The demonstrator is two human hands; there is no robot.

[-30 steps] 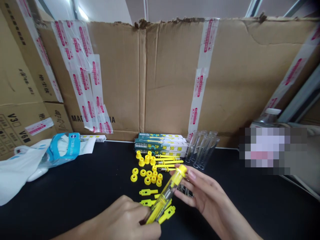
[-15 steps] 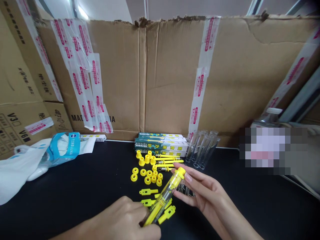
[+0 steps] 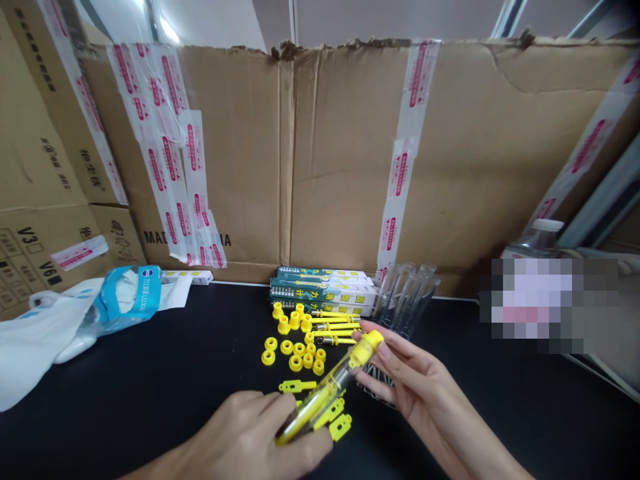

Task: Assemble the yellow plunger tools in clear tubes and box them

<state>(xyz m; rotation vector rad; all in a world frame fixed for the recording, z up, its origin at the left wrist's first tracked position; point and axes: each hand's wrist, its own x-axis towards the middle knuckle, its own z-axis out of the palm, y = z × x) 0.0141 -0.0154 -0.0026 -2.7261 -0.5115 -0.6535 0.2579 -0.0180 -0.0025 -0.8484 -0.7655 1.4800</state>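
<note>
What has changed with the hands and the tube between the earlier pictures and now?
The clear tube now lies flatter: its capped end moved right, its lower end left. The left hand and right hand both keep hold, the left fingers spreading wider. The yellow rings and boxes stayed put.

Black capitals on the cardboard carton point(image 3: 240, 167) behind the desk read "MAD", then "NA", with packing tape point(image 3: 170, 160) across the middle; the tape's red print was too small to read. The carton at far left point(image 3: 35, 260) showed "V3" beside a small square, with "V6" below it. The stacked boxes point(image 3: 323, 291) carried the large character "力" and smaller, unreadable print. The blue packet point(image 3: 131, 297) had fine lettering, too small to make out, and the bottle's label point(image 3: 537, 300) was pixelated.
</note>
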